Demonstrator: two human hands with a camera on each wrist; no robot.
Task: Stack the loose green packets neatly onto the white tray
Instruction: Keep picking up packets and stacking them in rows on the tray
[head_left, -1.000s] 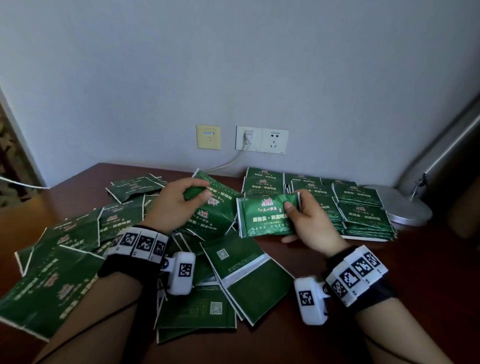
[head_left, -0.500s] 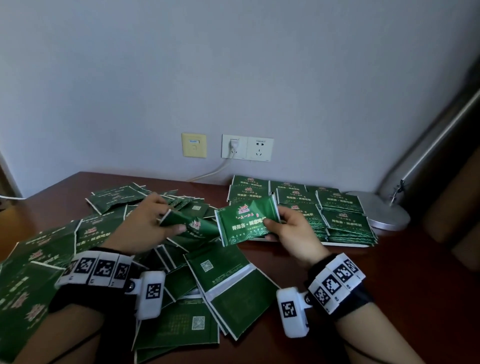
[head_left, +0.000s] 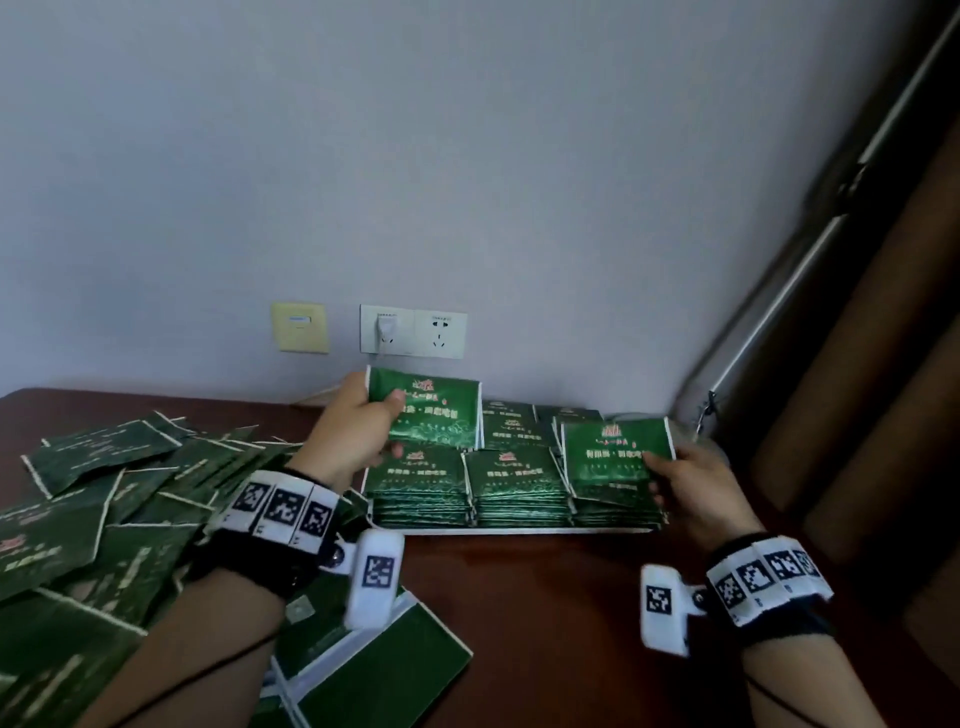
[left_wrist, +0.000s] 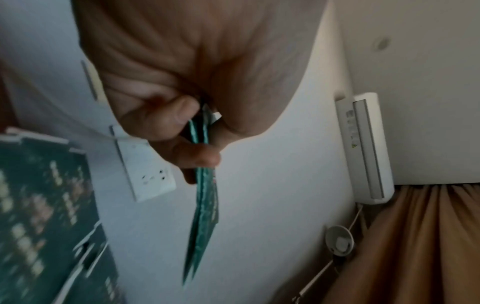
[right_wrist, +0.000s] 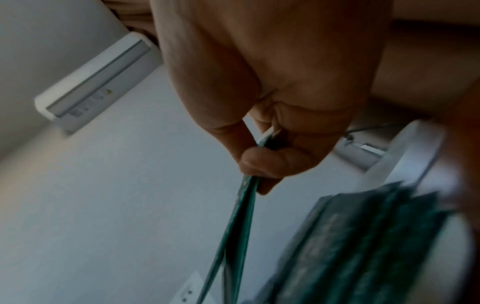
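holding one green packet (head_left: 431, 410) in each hand above the white tray (head_left: 514, 530)

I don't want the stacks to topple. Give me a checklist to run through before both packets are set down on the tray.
1. Left hand grips its packet: ok.
2. Right hand grips its packet: ok.
3. Right packet over the near right stack: ok.
4. Left packet squared over one stack: not ok, it is held high and tilted.
5. Stacks on the white tray even: ok in front; the back rows cannot be told.
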